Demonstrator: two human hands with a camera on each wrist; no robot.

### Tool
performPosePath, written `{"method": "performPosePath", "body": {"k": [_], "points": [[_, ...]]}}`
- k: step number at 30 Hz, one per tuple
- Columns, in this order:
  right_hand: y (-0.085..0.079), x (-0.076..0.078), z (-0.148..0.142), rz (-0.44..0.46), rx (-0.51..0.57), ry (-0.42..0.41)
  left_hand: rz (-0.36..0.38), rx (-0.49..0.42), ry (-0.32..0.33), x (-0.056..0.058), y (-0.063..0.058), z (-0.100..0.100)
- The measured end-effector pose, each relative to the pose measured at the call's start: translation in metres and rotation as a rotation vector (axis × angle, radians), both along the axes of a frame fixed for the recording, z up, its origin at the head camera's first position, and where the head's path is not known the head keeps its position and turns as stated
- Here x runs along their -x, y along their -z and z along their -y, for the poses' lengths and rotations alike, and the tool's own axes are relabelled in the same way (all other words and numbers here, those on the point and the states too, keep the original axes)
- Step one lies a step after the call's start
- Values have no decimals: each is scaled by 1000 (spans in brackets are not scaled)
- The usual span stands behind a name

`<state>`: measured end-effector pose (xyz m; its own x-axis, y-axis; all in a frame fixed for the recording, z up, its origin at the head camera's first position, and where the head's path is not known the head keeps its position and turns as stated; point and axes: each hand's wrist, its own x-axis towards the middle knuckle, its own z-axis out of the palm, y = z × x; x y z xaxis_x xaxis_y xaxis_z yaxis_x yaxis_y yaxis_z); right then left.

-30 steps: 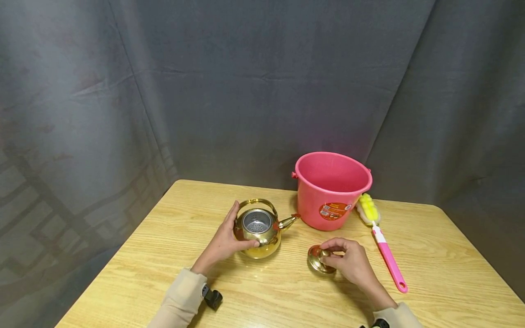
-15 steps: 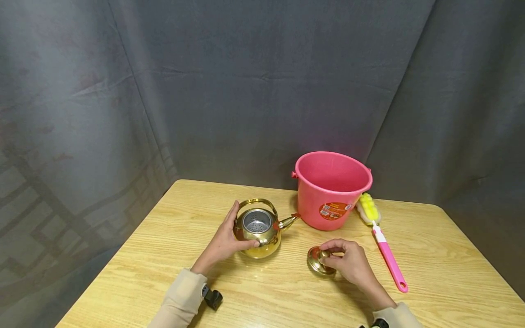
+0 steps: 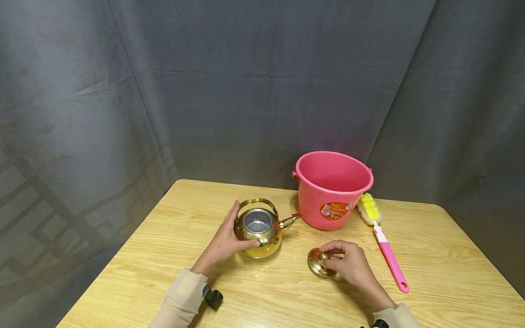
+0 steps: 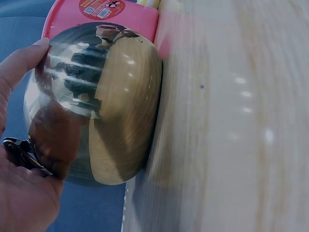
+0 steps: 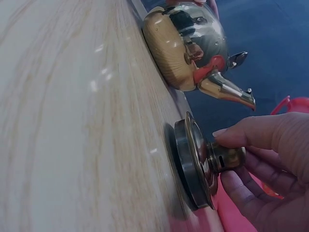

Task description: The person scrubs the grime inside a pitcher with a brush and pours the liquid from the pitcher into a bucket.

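Note:
A gold teapot [image 3: 262, 248] with a raised hoop handle stands upright on the table, uncovered, a perforated metal strainer [image 3: 257, 221] visible in its mouth. My left hand [image 3: 224, 242] grips its left side, thumb across the front and fingers behind; the left wrist view shows thumb and fingers against the shiny body [image 4: 120, 96]. To the right, my right hand [image 3: 353, 265] pinches the knob of the gold lid [image 3: 316, 264] between thumb and fingers. In the right wrist view the lid [image 5: 195, 162] is close over the tabletop; whether it touches I cannot tell.
Behind the lid stands a pink bucket [image 3: 305, 200], near the teapot's spout [image 3: 289, 222]. Right of it lies a brush with a yellow sponge head [image 3: 370, 210] and pink handle [image 3: 391, 264]. Grey curtains [image 3: 262, 91] hang beyond the wooden table's [image 3: 205, 200] back edge.
The right hand and the lid have shifted very slightly nearer to me or lower. The left hand and teapot stay where they were.

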<state>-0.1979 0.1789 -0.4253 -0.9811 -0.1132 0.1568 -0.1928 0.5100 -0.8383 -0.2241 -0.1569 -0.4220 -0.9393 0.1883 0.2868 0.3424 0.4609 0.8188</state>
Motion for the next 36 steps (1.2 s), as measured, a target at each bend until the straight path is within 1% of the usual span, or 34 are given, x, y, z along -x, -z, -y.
{"method": "performPosePath", "body": {"k": [6,11,19,26,36], "points": [[1,0,0,14,2,2,3,-2,1,0,0,0],[2,1,0,3,-3,-1,2,-6,2,-1,-1,0],[3,1,1,24,23,-16,7,-10,2,-1,-1,0],[3,1,1,8,-8,-21,4,-9,4,-1,-1,0],[4,1,3,36,42,-23,11,-11,3,-2,-2,0]]}}
